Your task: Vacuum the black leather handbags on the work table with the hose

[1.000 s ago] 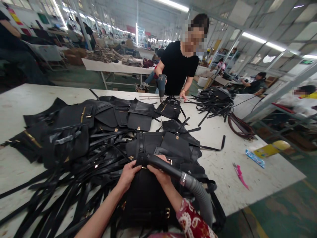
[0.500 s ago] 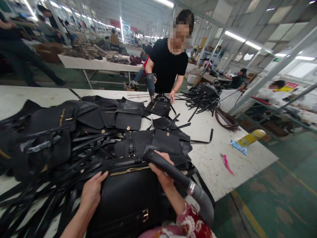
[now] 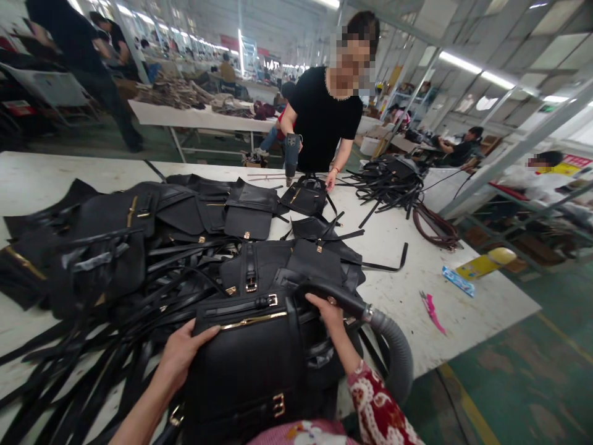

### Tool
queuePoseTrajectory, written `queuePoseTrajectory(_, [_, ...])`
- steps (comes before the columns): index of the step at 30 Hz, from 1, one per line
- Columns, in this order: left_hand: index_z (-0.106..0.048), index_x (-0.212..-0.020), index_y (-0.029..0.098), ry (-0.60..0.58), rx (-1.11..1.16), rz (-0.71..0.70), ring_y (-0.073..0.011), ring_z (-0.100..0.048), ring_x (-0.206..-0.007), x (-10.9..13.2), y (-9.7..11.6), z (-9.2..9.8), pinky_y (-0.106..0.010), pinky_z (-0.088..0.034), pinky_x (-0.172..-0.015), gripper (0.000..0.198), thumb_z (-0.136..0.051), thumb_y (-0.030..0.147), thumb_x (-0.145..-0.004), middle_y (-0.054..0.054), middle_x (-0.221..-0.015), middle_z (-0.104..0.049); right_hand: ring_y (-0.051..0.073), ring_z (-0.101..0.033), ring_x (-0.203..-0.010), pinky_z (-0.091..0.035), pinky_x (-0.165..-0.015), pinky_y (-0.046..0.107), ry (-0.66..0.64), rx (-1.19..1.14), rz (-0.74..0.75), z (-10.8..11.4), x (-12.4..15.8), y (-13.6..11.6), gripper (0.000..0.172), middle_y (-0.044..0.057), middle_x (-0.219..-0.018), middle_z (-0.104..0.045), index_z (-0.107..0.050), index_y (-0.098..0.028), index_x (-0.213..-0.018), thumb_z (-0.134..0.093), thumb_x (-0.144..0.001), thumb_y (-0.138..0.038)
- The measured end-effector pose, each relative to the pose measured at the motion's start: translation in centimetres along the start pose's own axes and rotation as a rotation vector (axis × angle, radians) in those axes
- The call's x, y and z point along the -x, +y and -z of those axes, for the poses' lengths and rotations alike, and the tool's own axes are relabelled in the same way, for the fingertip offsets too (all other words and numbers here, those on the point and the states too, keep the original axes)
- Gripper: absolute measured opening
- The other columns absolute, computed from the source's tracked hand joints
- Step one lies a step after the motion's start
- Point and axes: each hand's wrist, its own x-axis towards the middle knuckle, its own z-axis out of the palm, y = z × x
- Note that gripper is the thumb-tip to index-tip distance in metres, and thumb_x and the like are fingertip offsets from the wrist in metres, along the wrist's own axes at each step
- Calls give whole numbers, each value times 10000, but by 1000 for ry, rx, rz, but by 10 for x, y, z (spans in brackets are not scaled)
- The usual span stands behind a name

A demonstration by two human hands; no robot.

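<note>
A black bag (image 3: 250, 358) with a gold zipper and gold buckles lies in front of me at the table's near edge. My left hand (image 3: 185, 349) grips its upper left side, the thumb resting by the zipper's left end. On the right, my right hand (image 3: 330, 312) is closed on the black handle of a hose nozzle (image 3: 336, 293), whose grey ribbed hose (image 3: 396, 352) curves down to the right. The nozzle's tip lies over the bag's upper right part. Some fingers of my right hand are hidden behind the handle.
More black bags (image 3: 115, 216) and loose straps (image 3: 106, 352) cover the left of the white table (image 3: 491, 309). Pink snips (image 3: 433, 312), a yellow can (image 3: 486, 264) and a brown strap coil (image 3: 433, 227) lie right. Across the table, a person (image 3: 324, 117) holds a heat gun (image 3: 291, 157) over another bag.
The nozzle has swung to a flatter angle, with my right hand lower under its handle. A buckled strap above the zipper now shows. My left thumb reaches further across the bag. The view has shifted slightly.
</note>
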Motion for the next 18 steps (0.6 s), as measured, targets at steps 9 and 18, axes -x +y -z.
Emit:
queuePoseTrajectory(9, [-387,-1276,193,295,-735,-791,-269,-384,-1200,8,28,-43,-450,-286,-1000,602,-527,404,-730,-123,-1276,-449,230,-567,-973,-376,-963,389,-26,-96,87,-36,-15,-16,513,67,-1014,-647,-625,-166,-961,-727,-535,-433])
queuePoseTrajectory(18, [-610,-868,222,-325,-1137,-669,-228,-582,-791,7,75,-102,-304,-410,-699,382,-680,402,-538,-31,-811,-634,233,-587,-903,-399,-931,408,52,-83,147,14,0,-41,487,71,-914,-667,-618,-151,-925,-699,-578,-483])
